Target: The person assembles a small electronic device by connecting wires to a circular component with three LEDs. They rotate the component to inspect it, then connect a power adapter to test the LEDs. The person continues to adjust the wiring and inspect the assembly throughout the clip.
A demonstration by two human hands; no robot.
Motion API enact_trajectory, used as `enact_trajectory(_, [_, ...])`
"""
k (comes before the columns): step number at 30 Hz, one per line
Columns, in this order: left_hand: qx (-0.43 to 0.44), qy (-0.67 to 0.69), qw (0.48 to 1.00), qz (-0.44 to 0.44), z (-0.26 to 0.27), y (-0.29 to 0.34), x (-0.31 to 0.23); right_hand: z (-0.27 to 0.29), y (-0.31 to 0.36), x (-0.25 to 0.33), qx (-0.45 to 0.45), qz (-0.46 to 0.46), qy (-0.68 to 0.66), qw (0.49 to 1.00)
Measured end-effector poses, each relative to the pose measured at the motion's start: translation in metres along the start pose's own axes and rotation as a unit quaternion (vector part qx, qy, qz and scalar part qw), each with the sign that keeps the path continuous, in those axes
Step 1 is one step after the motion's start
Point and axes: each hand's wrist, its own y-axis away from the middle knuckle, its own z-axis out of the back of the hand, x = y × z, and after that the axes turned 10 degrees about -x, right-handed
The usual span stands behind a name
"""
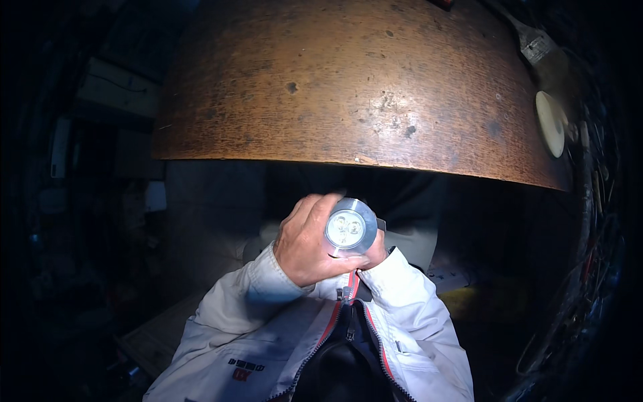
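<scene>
Silver-rimmed, the round lamp (350, 226) sits mid-frame, facing up; your left hand (301, 234) grasps its side with fingers and thumb, probably steadying it without covering its face. Your right hand (377, 252) is mostly hidden behind; I cannot tell its grip.

A round, silver-grey spotlight (349, 227) with three small lenses faces upward between the hands (299, 239).

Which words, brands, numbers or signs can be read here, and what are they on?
Pale jacket, chest: small dark lettering above a red mark; I won't copy those out.
Flashlight: none readable on its face.
Wooden tabletop: dark spots, no readable writing.
</scene>
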Motion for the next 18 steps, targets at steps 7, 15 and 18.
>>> enact_trajectory(7, [-0.021, 0.015, 0.999, -0.045, -0.003, -0.004, 0.001, 0.014, 0.000, -0.003, 0.030, 0.073, 0.162, 0.984])
enact_trajectory(15, [-0.013, 0.013, 0.996, -0.090, 0.000, -0.009, 0.007, 0.009, -0.001, 0.001, 0.049, -0.017, 0.043, 0.998])
enact_trajectory(18, [0.002, 0.016, 0.995, -0.094, 0.001, -0.012, 0.008, 0.010, 0.003, -0.005, 0.021, -0.056, -0.024, 0.998])
